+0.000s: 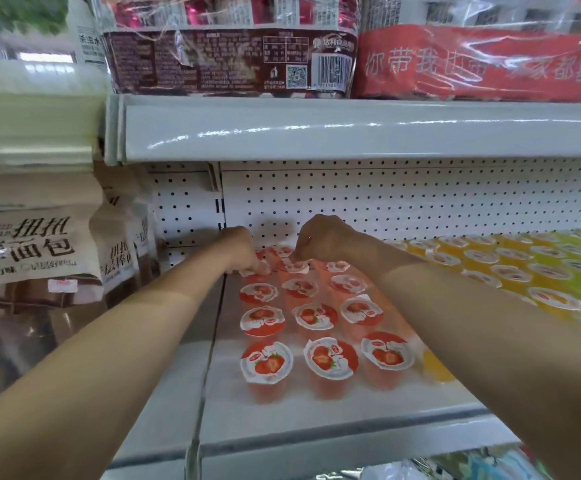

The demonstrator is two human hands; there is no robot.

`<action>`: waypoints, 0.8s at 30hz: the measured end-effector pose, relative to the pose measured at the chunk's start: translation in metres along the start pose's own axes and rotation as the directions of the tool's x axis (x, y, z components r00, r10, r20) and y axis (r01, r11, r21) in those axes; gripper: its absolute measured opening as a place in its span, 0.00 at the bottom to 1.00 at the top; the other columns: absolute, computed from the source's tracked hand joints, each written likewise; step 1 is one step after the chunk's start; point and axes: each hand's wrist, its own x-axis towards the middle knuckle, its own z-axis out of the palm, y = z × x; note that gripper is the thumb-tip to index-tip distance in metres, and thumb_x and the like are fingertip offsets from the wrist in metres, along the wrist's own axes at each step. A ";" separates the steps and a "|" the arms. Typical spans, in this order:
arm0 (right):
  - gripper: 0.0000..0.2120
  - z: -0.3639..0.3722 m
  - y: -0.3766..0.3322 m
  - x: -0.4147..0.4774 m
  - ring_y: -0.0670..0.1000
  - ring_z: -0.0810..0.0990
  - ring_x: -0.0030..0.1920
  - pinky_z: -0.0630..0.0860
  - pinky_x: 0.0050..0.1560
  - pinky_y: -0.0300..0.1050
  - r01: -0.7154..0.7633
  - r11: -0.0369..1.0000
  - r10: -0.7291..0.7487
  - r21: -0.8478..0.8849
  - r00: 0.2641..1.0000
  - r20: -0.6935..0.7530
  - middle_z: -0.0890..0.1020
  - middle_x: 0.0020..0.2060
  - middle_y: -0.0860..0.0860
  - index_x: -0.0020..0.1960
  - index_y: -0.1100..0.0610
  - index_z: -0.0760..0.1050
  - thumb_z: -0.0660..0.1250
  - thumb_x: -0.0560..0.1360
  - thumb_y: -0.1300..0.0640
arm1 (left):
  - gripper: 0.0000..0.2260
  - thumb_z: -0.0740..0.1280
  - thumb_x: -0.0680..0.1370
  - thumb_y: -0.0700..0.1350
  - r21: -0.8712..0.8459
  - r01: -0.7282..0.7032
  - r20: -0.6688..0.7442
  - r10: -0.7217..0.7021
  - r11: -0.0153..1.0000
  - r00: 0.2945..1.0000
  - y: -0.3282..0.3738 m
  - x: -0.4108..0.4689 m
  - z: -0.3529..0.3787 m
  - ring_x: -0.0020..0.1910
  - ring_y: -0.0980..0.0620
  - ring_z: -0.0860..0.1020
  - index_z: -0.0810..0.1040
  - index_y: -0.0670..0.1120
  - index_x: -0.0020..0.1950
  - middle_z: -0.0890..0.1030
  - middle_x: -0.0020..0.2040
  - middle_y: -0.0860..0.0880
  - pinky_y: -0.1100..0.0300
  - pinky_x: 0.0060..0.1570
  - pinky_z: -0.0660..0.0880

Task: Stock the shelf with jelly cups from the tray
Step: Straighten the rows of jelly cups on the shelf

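Observation:
Several red strawberry jelly cups point(266, 363) stand in three rows on the white shelf point(316, 420). Both my arms reach deep into the shelf. My left hand point(242, 249) has its fingers curled down on the lid of a jelly cup point(252, 271) at the back of the left row. My right hand point(320, 239) pinches the lid edge of another jelly cup point(296, 266) at the back of the middle row. The tray is out of view.
Orange and yellow jelly cups point(510, 271) fill the shelf to the right. Bread bags point(33, 244) hang on the left. A pegboard back wall point(386, 199) closes the shelf; an upper shelf point(316, 129) with wrapped packs point(233, 46) overhangs.

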 end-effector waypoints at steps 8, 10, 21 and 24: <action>0.21 -0.037 0.043 0.020 0.52 0.83 0.49 0.79 0.56 0.49 -0.035 0.982 0.028 -0.183 0.999 -0.038 0.85 0.47 0.52 0.50 0.59 0.83 0.69 0.73 0.40 | 0.20 0.79 0.68 0.51 0.077 0.024 0.047 -0.027 0.997 0.999 0.004 0.016 -0.002 0.49 0.45 0.81 0.80 0.40 0.51 0.83 0.48 0.43 0.53 0.51 0.80; 0.21 -0.052 0.062 0.021 0.53 0.82 0.46 0.79 0.54 0.47 -0.047 0.974 0.037 -0.221 0.998 -0.050 0.85 0.45 0.52 0.51 0.59 0.83 0.69 0.74 0.41 | 0.22 0.77 0.69 0.56 0.181 0.018 -0.019 -0.015 0.983 1.000 0.016 0.016 -0.005 0.48 0.44 0.81 0.81 0.40 0.51 0.83 0.46 0.42 0.53 0.49 0.79; 0.20 -0.045 0.129 0.045 0.52 0.81 0.57 0.75 0.61 0.46 0.078 0.912 -0.001 -0.402 0.982 0.188 0.83 0.56 0.52 0.57 0.58 0.82 0.70 0.74 0.43 | 0.17 0.75 0.73 0.53 0.109 -0.094 0.047 0.090 0.990 0.995 0.114 0.072 0.019 0.49 0.49 0.81 0.82 0.43 0.55 0.83 0.51 0.48 0.58 0.50 0.77; 0.18 -0.035 0.137 0.057 0.52 0.81 0.54 0.76 0.55 0.44 0.152 0.881 -0.045 -0.448 0.969 0.241 0.83 0.55 0.51 0.57 0.56 0.83 0.70 0.74 0.45 | 0.19 0.74 0.72 0.57 0.222 -0.011 0.057 -0.001 0.975 0.998 0.130 0.090 0.032 0.35 0.51 0.78 0.80 0.42 0.48 0.80 0.39 0.48 0.60 0.41 0.75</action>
